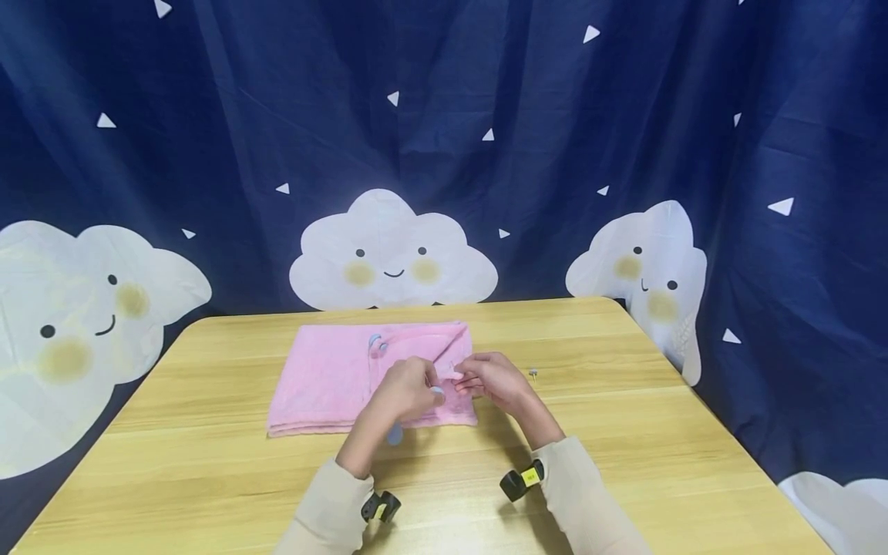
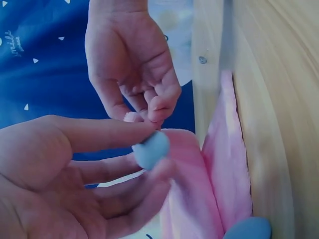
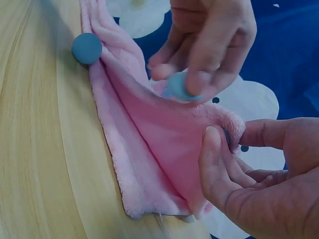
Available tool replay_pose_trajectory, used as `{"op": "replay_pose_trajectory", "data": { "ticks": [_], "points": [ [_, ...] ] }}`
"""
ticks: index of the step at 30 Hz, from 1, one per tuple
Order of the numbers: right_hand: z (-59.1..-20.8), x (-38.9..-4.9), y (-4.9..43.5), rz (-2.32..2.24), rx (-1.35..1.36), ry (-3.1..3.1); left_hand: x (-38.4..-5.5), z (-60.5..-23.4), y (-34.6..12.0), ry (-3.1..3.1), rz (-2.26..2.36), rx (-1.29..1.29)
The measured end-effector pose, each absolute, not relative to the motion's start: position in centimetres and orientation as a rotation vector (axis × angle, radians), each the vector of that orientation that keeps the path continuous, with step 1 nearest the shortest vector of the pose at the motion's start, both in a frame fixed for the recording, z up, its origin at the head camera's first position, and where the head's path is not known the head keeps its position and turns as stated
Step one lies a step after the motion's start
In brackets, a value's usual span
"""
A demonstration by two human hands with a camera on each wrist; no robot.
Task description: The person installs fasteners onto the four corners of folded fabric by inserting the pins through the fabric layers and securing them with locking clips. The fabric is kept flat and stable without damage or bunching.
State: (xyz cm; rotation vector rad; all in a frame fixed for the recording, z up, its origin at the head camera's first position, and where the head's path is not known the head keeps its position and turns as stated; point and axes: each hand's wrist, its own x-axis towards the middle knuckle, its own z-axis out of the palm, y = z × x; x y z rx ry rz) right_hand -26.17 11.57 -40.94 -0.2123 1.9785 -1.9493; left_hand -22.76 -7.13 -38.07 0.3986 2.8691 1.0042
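Observation:
A folded pink plush cloth (image 1: 319, 378) lies on the table, one corner lifted. My right hand (image 1: 501, 379) pinches that raised edge between thumb and fingers; in the right wrist view a small dark grey piece (image 3: 227, 134) shows at the pinched spot. My left hand (image 1: 405, 389), left of it and above the cloth, holds a round blue cap (image 2: 153, 151) between thumb and fingertips. The cap's underside is hidden. Another round blue cap (image 3: 86, 49) sits at the cloth's near edge, below the left wrist.
Small blue pieces (image 1: 377, 341) lie on the far part of the cloth. To the right of the right hand, a small grey pin-like piece (image 1: 533, 373) rests on the wooden table (image 1: 624, 432). A dark blue curtain (image 1: 444, 154) with clouds hangs behind the table.

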Motion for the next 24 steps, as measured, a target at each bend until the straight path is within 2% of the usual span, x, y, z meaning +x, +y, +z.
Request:
{"op": "replay_pose_trajectory", "data": {
  "ticks": [12,19,24],
  "points": [
    [-41.1,-26.2,11.5,-1.940,-0.197,1.996,-23.5,-38.5,-7.4,2.852,1.572,0.391],
    [-41.2,-26.2,11.4,-1.939,-0.202,2.000,-23.8,-38.8,-7.4,2.844,1.636,0.419],
    [-41.0,-26.1,11.4,-1.937,-0.195,1.993,-24.0,-38.9,-7.3,2.788,1.679,0.320]
  ]
}}
